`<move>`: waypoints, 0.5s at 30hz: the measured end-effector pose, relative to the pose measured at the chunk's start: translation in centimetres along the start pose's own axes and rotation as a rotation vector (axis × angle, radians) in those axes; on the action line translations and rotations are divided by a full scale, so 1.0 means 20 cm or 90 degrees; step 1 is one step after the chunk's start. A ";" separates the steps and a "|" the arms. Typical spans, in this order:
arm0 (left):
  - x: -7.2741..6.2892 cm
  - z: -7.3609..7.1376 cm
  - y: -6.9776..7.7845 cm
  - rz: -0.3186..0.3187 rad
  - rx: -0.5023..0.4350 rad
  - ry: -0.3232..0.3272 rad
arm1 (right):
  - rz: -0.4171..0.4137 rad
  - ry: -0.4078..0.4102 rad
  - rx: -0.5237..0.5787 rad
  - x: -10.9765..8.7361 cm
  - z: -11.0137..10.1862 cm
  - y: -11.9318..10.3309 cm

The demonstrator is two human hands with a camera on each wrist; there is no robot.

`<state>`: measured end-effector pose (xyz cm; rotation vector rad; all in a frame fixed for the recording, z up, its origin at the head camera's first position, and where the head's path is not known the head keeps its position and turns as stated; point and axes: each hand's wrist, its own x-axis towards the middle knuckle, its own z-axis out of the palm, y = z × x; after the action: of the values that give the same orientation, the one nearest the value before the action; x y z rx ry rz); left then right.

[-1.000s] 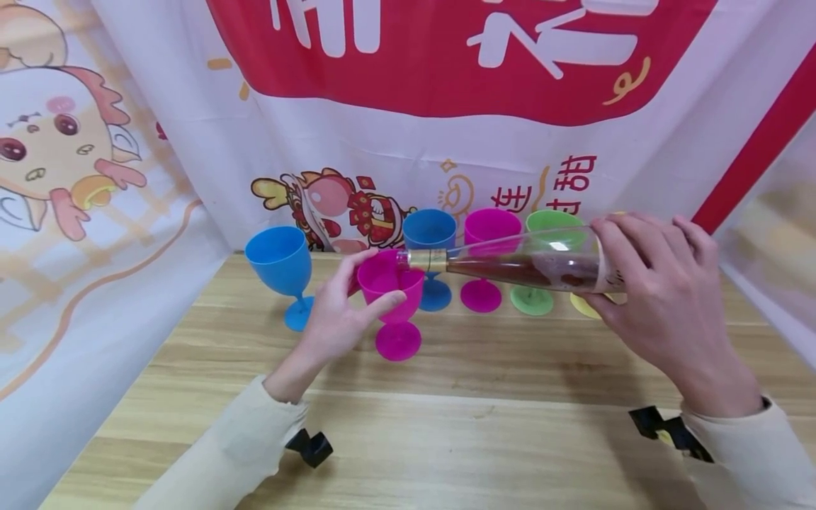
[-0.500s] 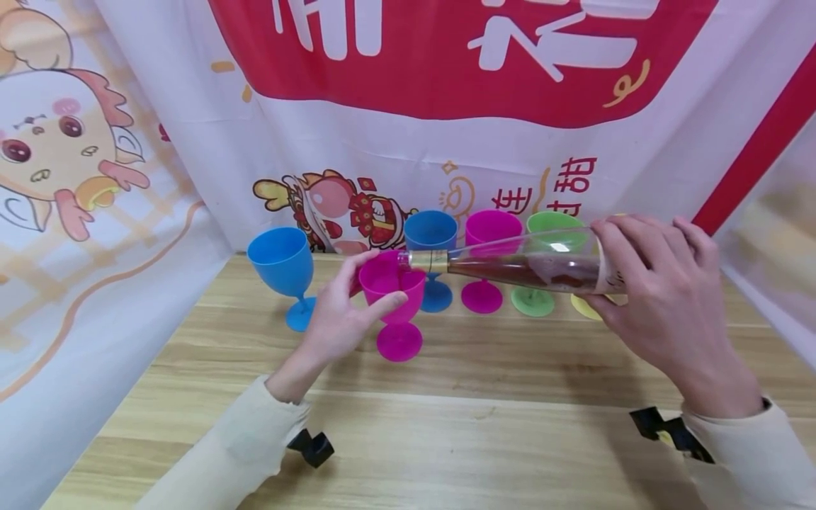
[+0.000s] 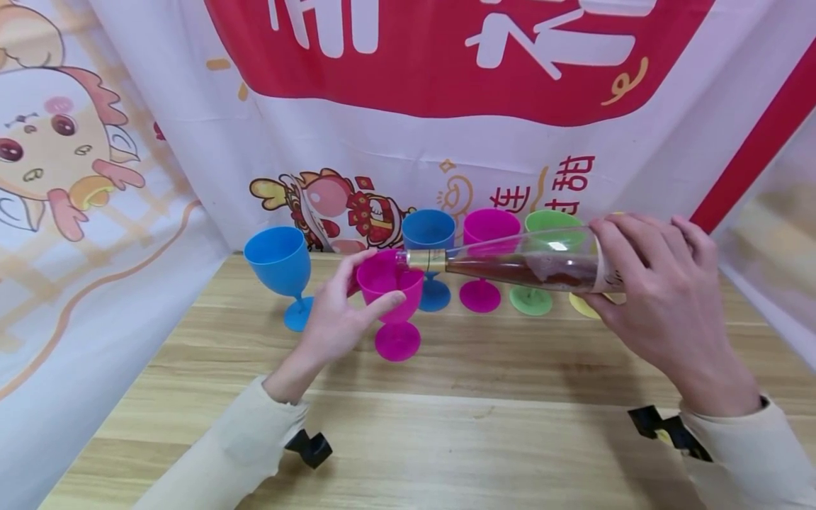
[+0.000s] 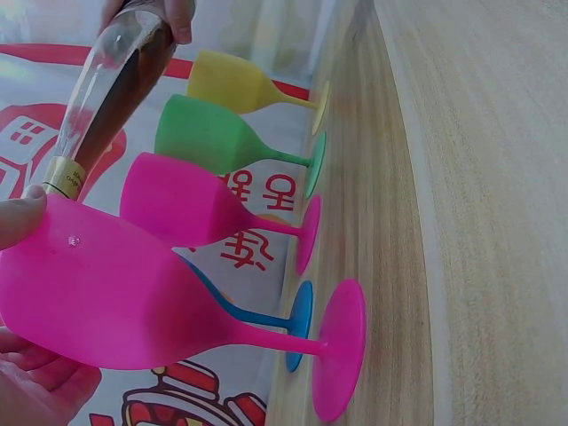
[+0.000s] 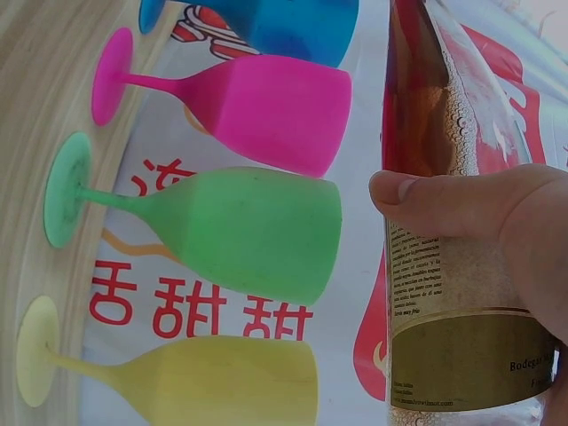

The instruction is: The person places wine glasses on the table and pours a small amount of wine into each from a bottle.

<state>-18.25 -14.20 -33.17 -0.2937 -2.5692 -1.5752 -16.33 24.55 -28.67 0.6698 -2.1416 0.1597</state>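
Observation:
My left hand (image 3: 338,312) grips the bowl of a front pink goblet (image 3: 398,301), thumb on the near side and fingers round the back. The goblet's foot (image 4: 340,351) is at the tabletop, and its stem is upright. My right hand (image 3: 663,312) holds a clear glass wine bottle (image 3: 523,269) by its labelled body, thumb across the label in the right wrist view. Tipped nearly level, the bottle has reddish-brown liquid along its lower side, with foam bubbles (image 5: 461,133) near the label. Its gold-wrapped neck (image 3: 428,260) points left, the mouth just inside the goblet's rim.
Behind, a row holds a blue goblet (image 3: 430,228), another pink goblet (image 3: 481,294), a green goblet (image 3: 532,300) and a yellow goblet (image 5: 240,382). A second blue goblet (image 3: 278,262) stands left of my left hand. A printed cloth (image 3: 357,134) hangs behind the wooden table (image 3: 472,446).

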 end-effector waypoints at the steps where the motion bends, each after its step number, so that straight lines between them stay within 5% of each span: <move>1: 0.00 0.00 0.00 -0.001 0.000 0.000 | 0.002 -0.002 -0.001 0.00 0.00 0.00; 15: 0.00 0.00 -0.01 0.000 -0.001 0.001 | 0.007 -0.003 -0.016 0.00 0.00 0.00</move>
<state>-18.35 -14.22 -33.34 -0.2922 -2.5670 -1.5757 -16.28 24.51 -28.64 0.6447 -2.1493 0.1371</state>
